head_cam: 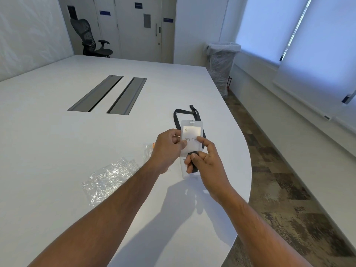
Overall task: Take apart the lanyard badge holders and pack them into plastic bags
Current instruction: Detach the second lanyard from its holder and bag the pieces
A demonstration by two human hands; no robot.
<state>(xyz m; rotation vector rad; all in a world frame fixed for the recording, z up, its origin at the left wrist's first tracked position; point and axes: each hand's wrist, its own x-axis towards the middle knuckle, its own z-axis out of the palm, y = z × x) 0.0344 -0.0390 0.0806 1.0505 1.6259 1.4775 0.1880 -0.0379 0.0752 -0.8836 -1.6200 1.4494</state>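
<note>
A clear badge holder (191, 132) with a white name card inside is held upright above the white table (57, 141). My left hand (167, 149) pinches its left edge with thumb on the card. My right hand (204, 160) touches the card's right edge with thumb and forefinger, and its lower fingers are curled around a loop of the black lanyard strap (176, 116), which trails from the holder's top ring onto the table behind. A second clear holder (184, 173) lies under my hands. Crumpled clear plastic bags (109, 176) lie to the left.
Another small clear bag with an orange bit (149, 151) lies just left of my left hand. Two grey cable hatches (107, 94) are set in the table's middle. The curved table edge runs close on the right. A lined bin (221, 64) and an office chair (90, 37) stand beyond.
</note>
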